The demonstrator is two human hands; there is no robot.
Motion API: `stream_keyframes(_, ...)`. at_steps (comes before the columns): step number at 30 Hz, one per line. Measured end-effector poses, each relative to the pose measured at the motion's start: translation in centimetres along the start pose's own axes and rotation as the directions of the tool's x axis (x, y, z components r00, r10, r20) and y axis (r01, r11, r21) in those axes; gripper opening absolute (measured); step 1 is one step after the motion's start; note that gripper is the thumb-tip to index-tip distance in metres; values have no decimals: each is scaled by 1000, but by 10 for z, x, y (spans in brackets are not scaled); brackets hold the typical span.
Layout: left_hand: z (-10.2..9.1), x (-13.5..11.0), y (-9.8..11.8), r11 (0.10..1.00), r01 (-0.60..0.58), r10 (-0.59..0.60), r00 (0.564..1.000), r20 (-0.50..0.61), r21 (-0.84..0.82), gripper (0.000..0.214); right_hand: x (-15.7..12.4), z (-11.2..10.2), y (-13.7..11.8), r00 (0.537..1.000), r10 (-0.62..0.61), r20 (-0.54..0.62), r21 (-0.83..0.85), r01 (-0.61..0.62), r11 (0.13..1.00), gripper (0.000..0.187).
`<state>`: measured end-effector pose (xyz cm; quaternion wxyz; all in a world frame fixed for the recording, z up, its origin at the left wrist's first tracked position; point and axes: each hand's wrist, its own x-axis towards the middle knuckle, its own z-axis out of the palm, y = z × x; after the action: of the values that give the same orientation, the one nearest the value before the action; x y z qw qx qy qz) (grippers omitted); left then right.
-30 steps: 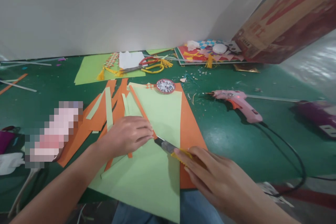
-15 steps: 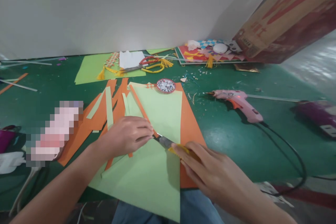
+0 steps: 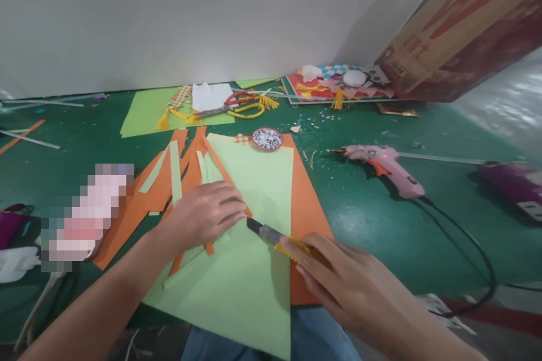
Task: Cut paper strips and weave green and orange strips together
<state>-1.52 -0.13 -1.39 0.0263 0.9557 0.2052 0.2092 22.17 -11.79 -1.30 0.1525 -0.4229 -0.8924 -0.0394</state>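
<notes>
My left hand (image 3: 209,208) is closed around the lower part of a narrow orange paper strip (image 3: 220,164), whose far end reaches up and left. My right hand (image 3: 334,271) grips scissors (image 3: 271,234) by their yellow handles; the blades look closed, with the tips at the strip's near end. Both hands are over a large light green paper sheet (image 3: 254,287), which lies partly over an orange sheet (image 3: 309,220). Left of it, orange paper pieces (image 3: 148,197) and pale green strips (image 3: 175,172) overlap. A small round dish of beads (image 3: 267,139) stands at the sheet's far edge.
At right, a pink glue gun (image 3: 385,163) with a cord lies on the green table (image 3: 372,237). Another pair of scissors (image 3: 243,108) lies behind, near tassels. A pixelated phone-like object (image 3: 91,214) is at left. A paper bag (image 3: 457,28) leans at back right.
The scissor blades, spread around the orange strip before, have come together. The strip has shifted slightly left with my left hand.
</notes>
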Motion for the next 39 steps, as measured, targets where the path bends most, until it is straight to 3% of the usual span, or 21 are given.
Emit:
stream_keyframes(13, -3, -1, 1, 999, 11, -11, 1000, -1, -39, 19, 6, 5, 3, 999, -18, 38, -106, 22, 994, 34)
stream_keyframes(39, -2, -3, 0, 999, 23, -22, 1000, 20, -39, 19, 12, 10, 7, 1000, -14, 22, -140, 17, 990, 35)
